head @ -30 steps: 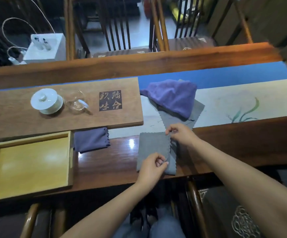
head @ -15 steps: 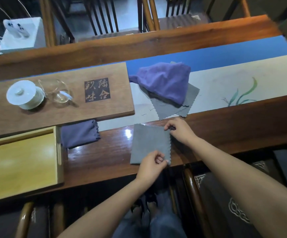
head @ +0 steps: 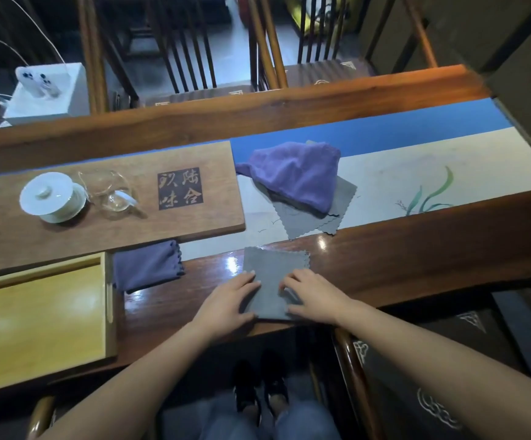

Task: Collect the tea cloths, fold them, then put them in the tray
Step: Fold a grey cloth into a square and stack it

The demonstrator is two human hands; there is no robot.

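Yellow wooden tray [head: 40, 315] sat at far left on the table's near edge. Just beside its right wall lay a folded dark blue cloth [head: 147, 264], partly tucked under the engraved wooden board [head: 105, 198]. The board carried a lidded white cup [head: 51, 196] and, beside it, a glass pitcher [head: 112, 192].

Folded grey cloth [head: 272, 281] lay flat on the dark table [head: 416, 255] at the near edge, scalloped edges to the far and right sides. Left hand [head: 229, 301] rested palm-down on the cloth's left edge, fingers straight and pressing, nothing gripped. Right hand [head: 313, 296] pressed on the cloth's right near part, fingers extended flat, thumb along the near edge; nothing pinched. The cloth lay between and partly under both hands.

Beyond it, on the painted runner [head: 432, 173], a purple towel [head: 292, 173] lay heaped over two unfolded grey cloths [head: 305, 217], apart from the hands.
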